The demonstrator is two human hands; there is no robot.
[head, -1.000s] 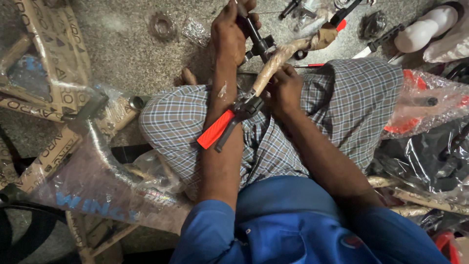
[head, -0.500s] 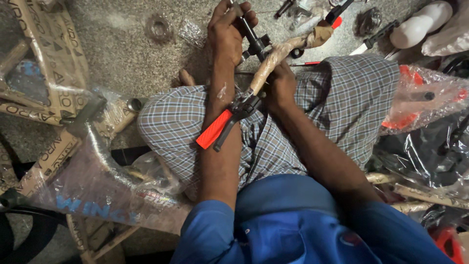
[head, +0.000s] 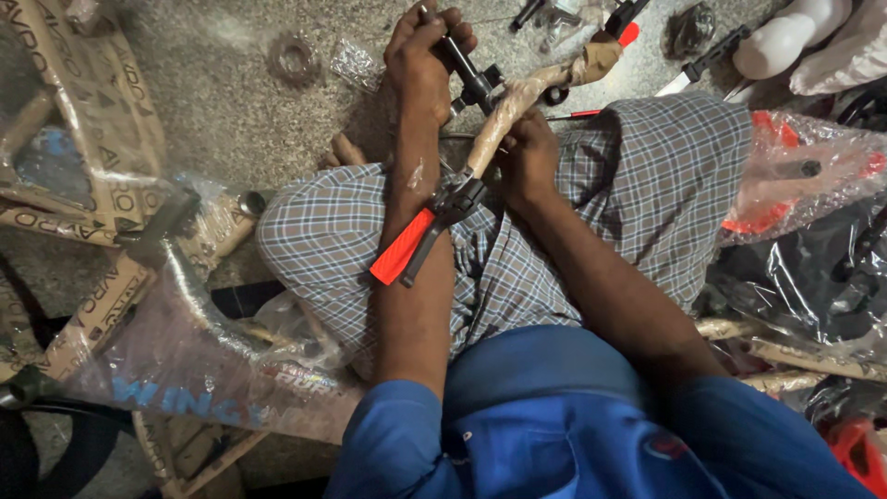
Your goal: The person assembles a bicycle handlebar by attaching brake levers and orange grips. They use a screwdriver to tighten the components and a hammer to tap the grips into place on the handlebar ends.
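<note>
- Your left hand (head: pixel 423 57) is closed tight round the black metal stem (head: pixel 462 63) at the top of frame, fingers wrapped over its upper end.
- Your right hand (head: pixel 528 159) is closed on the paper-wrapped tan handlebar tube (head: pixel 517 102), gripping it near its lower end, just above your lap.
- The wrapped tube runs diagonally from your right hand up and right, crossing the black stem where the clamp sits; the two parts touch there.
- Below your right hand, the black brake lever with the orange-red grip (head: pixel 416 242) hangs off the tube's end and lies across your left forearm, over the checked cloth (head: pixel 647 185) on your knees.
- Your hands are near each other but apart; the stem sits between them, nearer the left.
- Around you: grey concrete floor (head: pixel 231 102), a bicycle frame wrapped in printed cardboard and clear plastic (head: pixel 139 305) on your left, plastic-bagged red parts (head: pixel 795 176) on your right, a small orange-handled tool (head: pixel 621 28) and a white moulded part (head: pixel 785 42) on the floor ahead.
- Versus half a second ago: both grips unchanged, same parts in the same hands. Tube angle and lever position look the same. The whole assembly sits a touch lower in frame; I can't tell whether that is your hands or just head movement.
</note>
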